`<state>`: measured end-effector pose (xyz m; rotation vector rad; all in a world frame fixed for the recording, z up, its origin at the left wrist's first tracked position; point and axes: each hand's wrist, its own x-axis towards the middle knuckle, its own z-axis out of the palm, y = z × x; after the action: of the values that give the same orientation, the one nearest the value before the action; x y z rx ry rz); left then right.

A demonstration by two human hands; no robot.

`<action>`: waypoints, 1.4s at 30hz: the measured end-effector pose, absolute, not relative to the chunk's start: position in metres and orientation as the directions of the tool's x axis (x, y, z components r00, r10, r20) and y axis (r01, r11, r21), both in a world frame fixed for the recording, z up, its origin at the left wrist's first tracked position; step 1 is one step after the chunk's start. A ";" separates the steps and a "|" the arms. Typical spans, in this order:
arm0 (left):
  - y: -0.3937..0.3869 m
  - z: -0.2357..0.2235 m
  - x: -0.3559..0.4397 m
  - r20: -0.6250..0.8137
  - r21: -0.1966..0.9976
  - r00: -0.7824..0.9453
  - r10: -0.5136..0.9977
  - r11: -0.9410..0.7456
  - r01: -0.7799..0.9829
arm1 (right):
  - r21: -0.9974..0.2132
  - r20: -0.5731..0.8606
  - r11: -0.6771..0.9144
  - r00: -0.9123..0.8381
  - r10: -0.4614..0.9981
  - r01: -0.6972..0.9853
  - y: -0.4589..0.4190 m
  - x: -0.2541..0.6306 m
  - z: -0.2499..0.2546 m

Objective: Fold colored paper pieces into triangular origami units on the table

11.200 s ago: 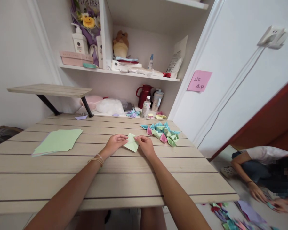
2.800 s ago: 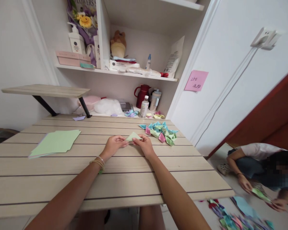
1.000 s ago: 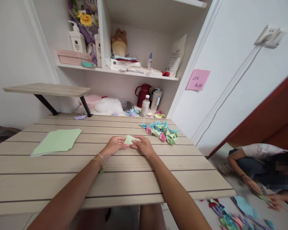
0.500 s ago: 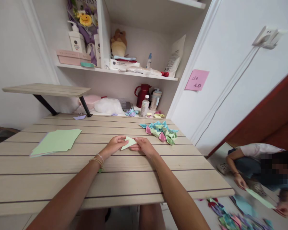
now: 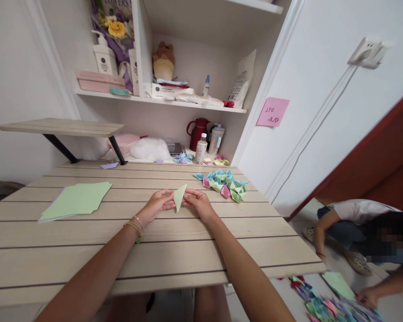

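A small piece of light green paper, folded into a triangle, is held just above the slatted tabletop. My left hand pinches its left side between thumb and fingers. On the opposite edge, my right hand grips it the same way. The paper stands tilted, with one point up and one point down. Beyond my right hand lies a pile of folded paper boats in blue, green and pink. To the left rests a stack of green paper sheets.
A raised wooden shelf stands at the back left. A plastic bottle, a red jug and a tumbler stand at the back. On the floor at right, a person crouches beside many folded papers.
The green paper has been turned between my hands from lying slanted to standing more upright. At right, the person's hands have moved and a green sheet now lies on the floor.
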<state>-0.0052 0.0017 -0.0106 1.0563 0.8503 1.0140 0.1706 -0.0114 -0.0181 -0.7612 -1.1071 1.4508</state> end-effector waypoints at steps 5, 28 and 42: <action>0.003 -0.012 -0.004 -0.094 0.950 0.278 0.956 0.170 -0.262 | -0.926 0.118 0.033 -0.205 0.972 -0.376 -0.012 0.170 -0.018; -0.005 -0.010 -0.002 -0.098 0.966 0.420 0.902 0.188 -0.179 | -0.905 0.407 0.410 -0.042 0.912 0.117 -0.017 0.167 -0.015; -0.011 -0.017 0.011 -0.023 0.991 0.396 0.918 0.073 -0.110 | -0.735 0.556 0.457 0.058 0.829 0.500 -0.019 0.165 -0.016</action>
<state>0.0114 -0.0108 -0.0168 1.2494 0.8460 0.9306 0.1655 -0.0193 -0.0162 -1.1868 -1.5953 0.3699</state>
